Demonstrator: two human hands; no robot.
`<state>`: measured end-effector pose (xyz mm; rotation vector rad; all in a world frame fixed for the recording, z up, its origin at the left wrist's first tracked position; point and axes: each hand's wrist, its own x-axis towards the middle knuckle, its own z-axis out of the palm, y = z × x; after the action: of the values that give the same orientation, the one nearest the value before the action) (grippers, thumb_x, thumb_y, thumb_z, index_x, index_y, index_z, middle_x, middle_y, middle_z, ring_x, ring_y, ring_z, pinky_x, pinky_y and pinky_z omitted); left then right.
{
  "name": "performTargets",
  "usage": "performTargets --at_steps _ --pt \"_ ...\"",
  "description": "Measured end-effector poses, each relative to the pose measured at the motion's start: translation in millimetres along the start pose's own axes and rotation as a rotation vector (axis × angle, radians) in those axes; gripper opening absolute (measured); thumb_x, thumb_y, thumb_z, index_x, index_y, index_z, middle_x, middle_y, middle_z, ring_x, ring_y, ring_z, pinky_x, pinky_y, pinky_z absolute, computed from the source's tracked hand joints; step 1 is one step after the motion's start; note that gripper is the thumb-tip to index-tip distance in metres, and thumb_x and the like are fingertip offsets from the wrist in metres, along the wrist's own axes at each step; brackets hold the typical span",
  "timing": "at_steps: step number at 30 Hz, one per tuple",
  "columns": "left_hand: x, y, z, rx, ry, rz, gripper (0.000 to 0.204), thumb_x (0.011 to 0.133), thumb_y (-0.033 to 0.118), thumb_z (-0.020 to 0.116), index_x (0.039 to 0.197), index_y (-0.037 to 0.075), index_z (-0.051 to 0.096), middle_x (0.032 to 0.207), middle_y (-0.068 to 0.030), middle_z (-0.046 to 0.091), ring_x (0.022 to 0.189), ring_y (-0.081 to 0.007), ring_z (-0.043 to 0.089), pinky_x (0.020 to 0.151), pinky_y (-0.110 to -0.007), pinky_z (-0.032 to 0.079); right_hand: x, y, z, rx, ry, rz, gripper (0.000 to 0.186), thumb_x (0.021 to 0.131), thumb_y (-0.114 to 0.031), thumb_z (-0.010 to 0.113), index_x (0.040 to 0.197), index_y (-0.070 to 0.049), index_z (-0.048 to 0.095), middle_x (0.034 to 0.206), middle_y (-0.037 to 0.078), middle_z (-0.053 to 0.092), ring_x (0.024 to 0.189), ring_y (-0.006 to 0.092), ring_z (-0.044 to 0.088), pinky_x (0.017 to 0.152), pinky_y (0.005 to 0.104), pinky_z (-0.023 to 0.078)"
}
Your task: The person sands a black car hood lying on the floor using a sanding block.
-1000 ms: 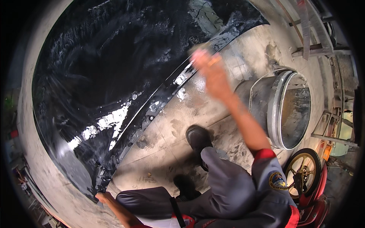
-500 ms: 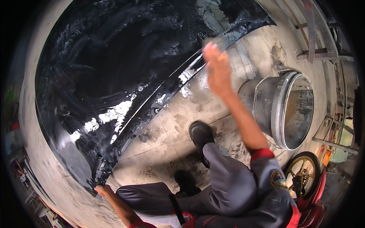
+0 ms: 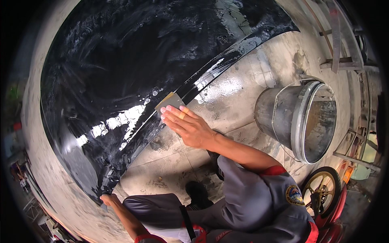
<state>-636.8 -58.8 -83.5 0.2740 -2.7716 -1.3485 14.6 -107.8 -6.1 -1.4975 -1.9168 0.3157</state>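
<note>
A large, wet, black car panel [image 3: 121, 56] with a raised edge fills the upper left. On its near edge my right hand [image 3: 192, 128] presses a grey sheet of sandpaper [image 3: 170, 101] with a tan underside, fingers stretched over it. A yellowish band [image 3: 183, 114] wraps one of those fingers. At the panel's lower corner my left hand [image 3: 107, 199] is closed around the edge; its fingertips are partly hidden.
Right of my arm, a grey metal bucket [image 3: 279, 117] with a wire handle lies tipped on the stained tiled floor [image 3: 227, 97]. A motorbike wheel [image 3: 323, 190] stands at lower right, and metal frames [image 3: 344, 62] line the right side. My shoe [image 3: 198, 193] is below the panel.
My right hand has come down and left from above the panel's right part to its middle edge, where the sandpaper now shows. My left hand stays at the corner.
</note>
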Motion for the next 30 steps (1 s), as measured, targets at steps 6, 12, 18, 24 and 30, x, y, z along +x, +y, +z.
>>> performTargets --at_steps 6,12,18,24,30 --pt "11.0 8.8 -9.7 -0.052 0.034 0.033 0.053 0.084 0.038 0.07 0.098 -0.013 0.065 0.108 -0.018 0.069 0.091 -0.0308 0.066 0.085 -0.04 0.055 6.0 85.9 -53.4 -0.22 0.324 0.201 0.042 0.099 -0.005 0.041 0.137 -0.008 0.059 0.146 0.01 0.056 0.141 0.0223 0.046 0.118 0.044 0.029" --pt "-2.6 -3.3 -7.9 -0.035 0.025 -0.007 0.054 0.084 0.04 0.07 0.096 -0.012 0.064 0.106 -0.0182 0.069 0.09 -0.0313 0.067 0.083 -0.041 0.055 4.0 30.0 -20.7 -0.275 0.049 -0.142 0.049 0.089 0.0 0.051 0.136 -0.01 0.061 0.149 0.009 0.052 0.142 0.0208 0.046 0.117 0.0449 0.032" --pt "8.4 13.9 -13.0 0.001 0.057 0.092 0.055 0.085 0.042 0.068 0.095 -0.012 0.063 0.103 -0.0177 0.07 0.085 -0.0311 0.068 0.079 -0.041 0.055 -0.8 78.2 -37.5 -0.245 0.347 0.205 0.056 0.086 -0.001 0.054 0.141 -0.009 0.057 0.151 0.01 0.051 0.142 0.0239 0.044 0.115 0.0432 0.033" --pt "-90.0 9.8 -25.6 -0.146 -0.076 -0.021 0.058 0.088 0.042 0.065 0.098 -0.015 0.063 0.11 -0.0205 0.068 0.088 -0.031 0.068 0.081 -0.045 0.056 -7.4 45.9 -26.6 -0.318 0.033 -0.051 0.053 0.092 -0.005 0.047 0.145 -0.011 0.052 0.154 0.006 0.048 0.146 0.0195 0.04 0.116 0.0426 0.031" --pt "1.6 7.3 -5.4 -0.168 0.096 -0.081 0.048 0.088 0.033 0.068 0.098 -0.013 0.061 0.105 -0.0184 0.069 0.087 -0.0307 0.067 0.078 -0.043 0.056 7.6 67.0 -33.8 -0.4 0.363 0.277 0.044 0.098 -0.007 0.047 0.14 -0.006 0.057 0.149 0.014 0.052 0.142 0.0254 0.046 0.12 0.0464 0.02"
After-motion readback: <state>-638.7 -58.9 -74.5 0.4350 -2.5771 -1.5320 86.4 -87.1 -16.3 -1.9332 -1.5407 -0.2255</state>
